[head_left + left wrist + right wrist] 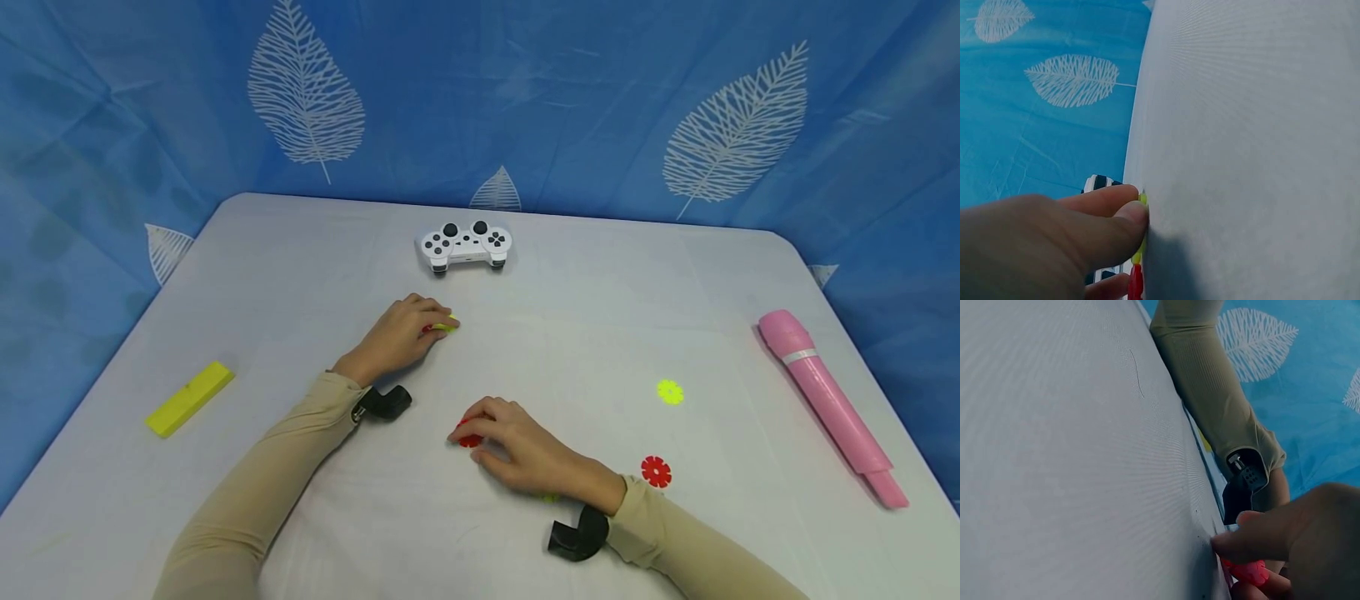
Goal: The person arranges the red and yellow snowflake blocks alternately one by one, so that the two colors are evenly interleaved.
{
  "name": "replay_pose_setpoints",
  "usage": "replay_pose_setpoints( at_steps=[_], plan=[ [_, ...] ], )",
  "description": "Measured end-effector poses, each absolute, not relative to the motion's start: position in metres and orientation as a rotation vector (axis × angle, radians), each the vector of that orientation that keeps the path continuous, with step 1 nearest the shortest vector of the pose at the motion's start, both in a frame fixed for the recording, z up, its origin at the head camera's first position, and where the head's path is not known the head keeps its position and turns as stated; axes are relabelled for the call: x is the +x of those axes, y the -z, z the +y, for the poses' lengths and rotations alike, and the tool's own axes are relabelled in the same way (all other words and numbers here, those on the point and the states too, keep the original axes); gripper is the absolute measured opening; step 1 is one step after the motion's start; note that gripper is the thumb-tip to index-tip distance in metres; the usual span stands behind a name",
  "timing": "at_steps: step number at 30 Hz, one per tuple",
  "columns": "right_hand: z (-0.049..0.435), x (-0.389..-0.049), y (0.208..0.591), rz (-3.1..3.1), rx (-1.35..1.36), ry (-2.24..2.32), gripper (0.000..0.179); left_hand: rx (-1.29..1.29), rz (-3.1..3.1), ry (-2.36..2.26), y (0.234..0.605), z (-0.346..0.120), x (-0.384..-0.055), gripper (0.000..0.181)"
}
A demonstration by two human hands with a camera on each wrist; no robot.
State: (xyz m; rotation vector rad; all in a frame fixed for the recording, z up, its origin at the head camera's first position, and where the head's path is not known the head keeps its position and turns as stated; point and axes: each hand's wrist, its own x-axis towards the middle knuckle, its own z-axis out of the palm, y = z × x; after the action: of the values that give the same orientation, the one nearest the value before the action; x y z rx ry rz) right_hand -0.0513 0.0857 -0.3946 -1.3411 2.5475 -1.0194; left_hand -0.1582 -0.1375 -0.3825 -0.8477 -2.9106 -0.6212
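My left hand (pixel 401 333), at the table's middle just in front of the white game controller (pixel 467 250), pinches a yellow-green notched disc (pixel 1137 255) between thumb and finger. A red disc (pixel 1135 284) lines up edge-on with it, partly hidden by the fingers. Closer to me, the right hand (pixel 525 450) has thumb and fingers curled round another red notched disc (pixel 1249 572), low over the tabletop. Beneath that hand's heel peeks a yellow-green disc (pixel 551 497), mostly covered.
Right of the hands lie a loose yellow-green disc (pixel 670 392) and a red disc (pixel 656 472). A folded pink umbrella (pixel 832 404) rests along the right side of the white table (pixel 360 533). On the left is a yellow bar (pixel 190 400). Blue leaf-patterned cloth (pixel 510 100) hangs behind.
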Motion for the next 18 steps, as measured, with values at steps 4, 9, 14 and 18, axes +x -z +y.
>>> replay_pose_setpoints(
  at_steps=[4,9,14,18],
  plan=[
    [0.0859,-0.0503,0.3937,2.554,-1.36,0.983,0.025,-0.843,-2.917,0.623,0.3823,-0.1372,-0.1583,0.022],
    [0.0854,-0.0493,0.3916,2.553,-1.301,0.981,0.024,-0.834,-2.929,0.615,0.383,-0.1374,-0.1587,0.022],
    [0.085,-0.0492,0.3914,2.523,-1.225,1.034,0.023,-0.841,-2.923,0.618,0.3832,-0.1375,-0.158,0.022],
    [0.0847,-0.0498,0.3912,2.492,-1.188,1.096,0.024,-0.841,-2.92,0.62,0.3829,-0.1374,-0.1581,0.022]
  ],
)
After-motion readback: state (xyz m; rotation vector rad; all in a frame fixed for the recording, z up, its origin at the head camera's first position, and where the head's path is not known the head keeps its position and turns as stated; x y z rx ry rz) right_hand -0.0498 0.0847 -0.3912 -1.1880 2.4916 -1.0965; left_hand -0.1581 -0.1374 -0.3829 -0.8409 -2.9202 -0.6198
